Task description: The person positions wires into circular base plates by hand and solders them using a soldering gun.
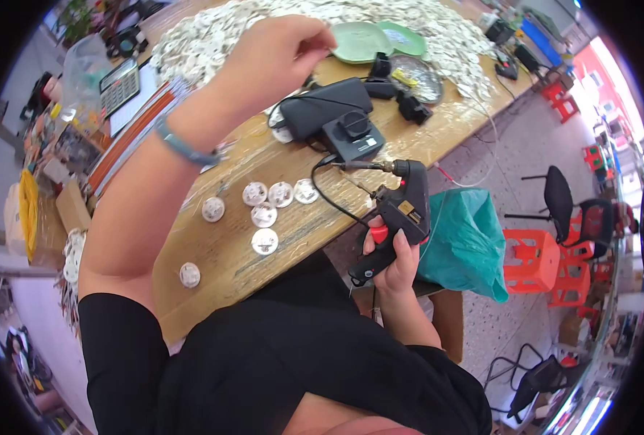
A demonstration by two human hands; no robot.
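Note:
In my right hand point(394, 272) is a black pistol-grip soldering gun point(409, 199) with a red trigger, its thin metal tip pointing left over the table's edge. My left hand point(289, 47) reaches across the table next to a green dish point(362, 42); its fingers are curled and pinched together, and what they hold, if anything, is hidden. Between my arms several small round white discs with metal parts, among them a disc point(265, 241), lie on the wooden table point(220, 283). A black box-shaped device point(353, 136) with a cable stands just beyond the gun's tip.
A large heap of white pieces point(220, 36) covers the table's far side. Beside the dish are a second green dish point(403, 38) and a round clear tray point(418, 80). A calculator point(120, 87) lies at left. A teal plastic bag point(467, 239) and an orange stool point(529, 261) stand at right.

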